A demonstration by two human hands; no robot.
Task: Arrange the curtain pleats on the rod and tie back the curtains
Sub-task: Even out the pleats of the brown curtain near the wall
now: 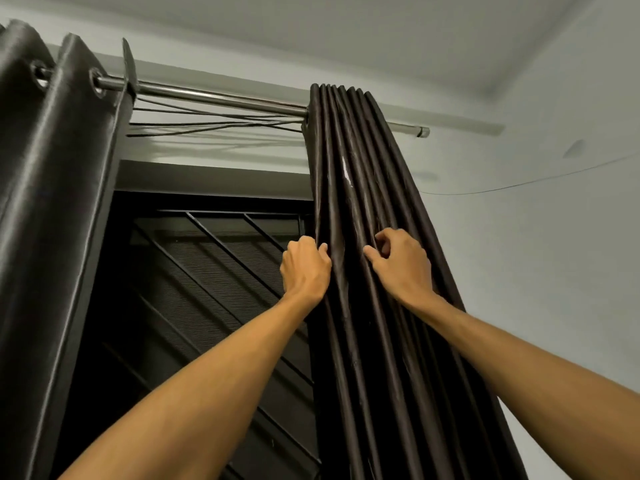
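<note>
A dark brown satin curtain [349,157] hangs bunched in tight pleats from the right part of a metal rod [221,97]. My left hand [304,266] grips the curtain's left edge folds, fingers curled into the fabric. A little to the right, my right hand [401,263] pinches a pleat near the middle of the bundle. Both hands are at about the same height, well below the rod. A second curtain [52,174] of the same cloth hangs by eyelets at the rod's left end.
Several thin loose threads [214,124] stretch between the two curtains just under the rod. Behind is a dark window with a diagonal metal grille [214,258]. A thin wire [526,183] crosses the white wall at right, and the ceiling is close above.
</note>
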